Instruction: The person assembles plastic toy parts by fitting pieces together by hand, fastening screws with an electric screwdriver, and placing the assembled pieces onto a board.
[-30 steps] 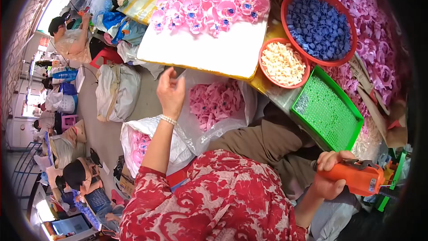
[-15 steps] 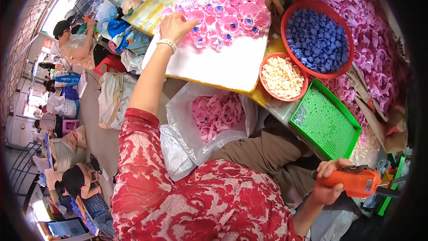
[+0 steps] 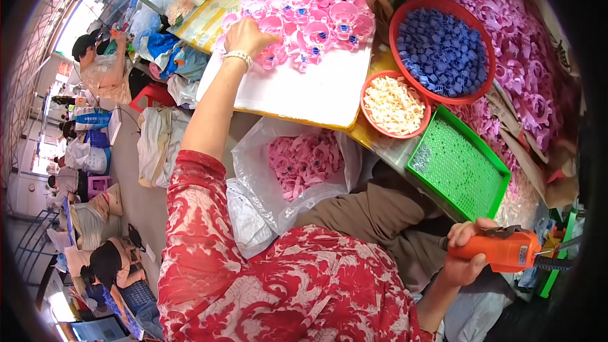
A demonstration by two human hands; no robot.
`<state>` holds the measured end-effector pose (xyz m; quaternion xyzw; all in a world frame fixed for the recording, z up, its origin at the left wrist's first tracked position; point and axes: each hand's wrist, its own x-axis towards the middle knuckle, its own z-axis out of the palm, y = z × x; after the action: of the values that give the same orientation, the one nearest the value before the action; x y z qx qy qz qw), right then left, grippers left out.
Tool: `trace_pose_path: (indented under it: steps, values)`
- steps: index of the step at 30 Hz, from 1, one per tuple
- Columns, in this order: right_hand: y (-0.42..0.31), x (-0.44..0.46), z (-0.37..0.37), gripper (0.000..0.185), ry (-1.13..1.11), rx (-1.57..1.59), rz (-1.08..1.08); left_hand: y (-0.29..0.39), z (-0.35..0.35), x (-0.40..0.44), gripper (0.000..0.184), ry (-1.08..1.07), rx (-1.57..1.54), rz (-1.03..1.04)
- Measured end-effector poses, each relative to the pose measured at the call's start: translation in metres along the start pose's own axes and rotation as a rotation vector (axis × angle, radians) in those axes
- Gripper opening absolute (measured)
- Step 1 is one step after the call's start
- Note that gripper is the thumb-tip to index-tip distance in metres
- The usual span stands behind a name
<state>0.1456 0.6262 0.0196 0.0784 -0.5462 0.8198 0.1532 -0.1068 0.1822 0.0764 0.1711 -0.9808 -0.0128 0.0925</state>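
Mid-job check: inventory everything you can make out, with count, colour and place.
Board: one, white, upper centre
Plastic bag: one, clear, below the board
Pink parts: many, pink, on the board, in the bag, heaped upper right
Large bowl: one, red, holding blue pieces, right of the board
Small bowl: one, red, holding cream pieces, beside it
Tray: one, green, below the bowls
Other people: several, left background
Handheld tool: one, orange, lower right
Shirt: one, red patterned, lower centre
Left hand: one, bare, at the pink parts
Right hand: one, bare, gripping the tool
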Motion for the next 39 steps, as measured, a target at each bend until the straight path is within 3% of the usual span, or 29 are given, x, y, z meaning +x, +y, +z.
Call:
trace_pose_path:
  steps: [9,12,18,22,24,25,27,28,36,39]
  values:
    - [-0.001,-0.002,-0.001,0.066,0.01,0.011,0.012,-0.006,0.019,0.005,0.044,0.104,0.031,0.025]
    - [-0.001,-0.002,-0.002,0.066,0.017,0.014,0.015,-0.008,0.012,0.006,0.047,0.004,-0.046,0.002]
    - [0.0,-0.002,-0.003,0.067,0.028,0.006,0.031,-0.015,-0.006,0.0,0.037,-0.065,-0.431,-0.095]
    - [0.001,0.0,-0.001,0.068,0.046,0.003,0.038,-0.017,0.003,-0.013,0.033,-0.046,-0.662,-0.023]
    - [0.001,0.001,0.001,0.067,0.032,-0.022,0.027,-0.016,0.007,-0.028,0.032,-0.204,-0.964,0.021]
    - [0.001,0.002,0.002,0.067,0.016,-0.048,0.015,-0.013,0.008,-0.038,0.032,-0.209,-0.964,0.021]
    - [0.003,0.002,0.001,0.066,0.012,-0.051,0.007,-0.004,0.007,-0.063,0.028,-0.481,-1.444,0.008]
    - [0.003,0.002,0.001,0.066,0.005,-0.053,-0.004,0.007,0.003,-0.079,0.027,-0.503,-1.567,-0.003]
    - [-0.004,0.002,-0.002,0.065,-0.013,-0.018,-0.016,0.054,0.011,-0.155,0.055,-0.759,-1.825,0.081]
    - [-0.01,0.003,-0.006,0.067,-0.009,-0.057,-0.033,0.069,0.02,-0.17,0.053,-0.879,-1.897,0.092]
